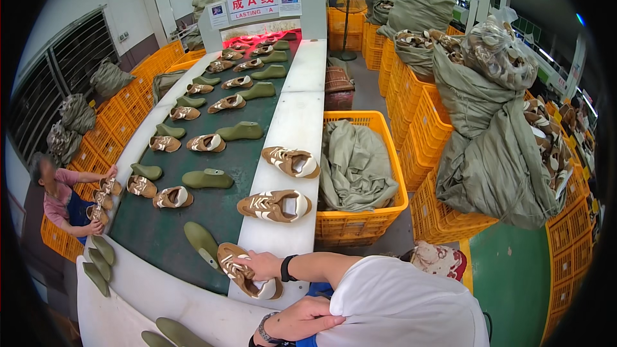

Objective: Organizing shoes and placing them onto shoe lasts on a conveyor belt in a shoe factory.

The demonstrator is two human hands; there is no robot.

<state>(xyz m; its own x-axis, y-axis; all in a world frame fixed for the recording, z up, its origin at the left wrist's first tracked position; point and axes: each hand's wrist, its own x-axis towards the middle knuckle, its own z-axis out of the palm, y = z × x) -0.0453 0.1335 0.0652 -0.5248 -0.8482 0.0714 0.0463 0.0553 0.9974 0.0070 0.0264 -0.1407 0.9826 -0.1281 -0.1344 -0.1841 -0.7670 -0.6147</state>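
Note:
My right hand [260, 265], with a black band at its wrist, grips a brown and white lace-up shoe [234, 268] at its laces and opening. The shoe lies on the white ledge's near end, its toe over the green belt [154, 215]. Below, my left hand [297, 321] is closed on the edge of my white sleeve [392, 295]; a watch sits on that wrist. Two similar shoes, one nearer [275, 205] and one farther [291, 162], stand on the white ledge [273, 238]. Beside the gripped shoe is a green shoe last [202, 243].
More shoes and green lasts line the belt toward the machine [260, 9]. Across it, a co-worker [67, 196] handles several shoes. Green lasts [96, 263] lie on the left ledge. An orange crate [363, 218] with grey-green cloth stands right; stacked crates [427, 128] and sacks [495, 167] lie beyond.

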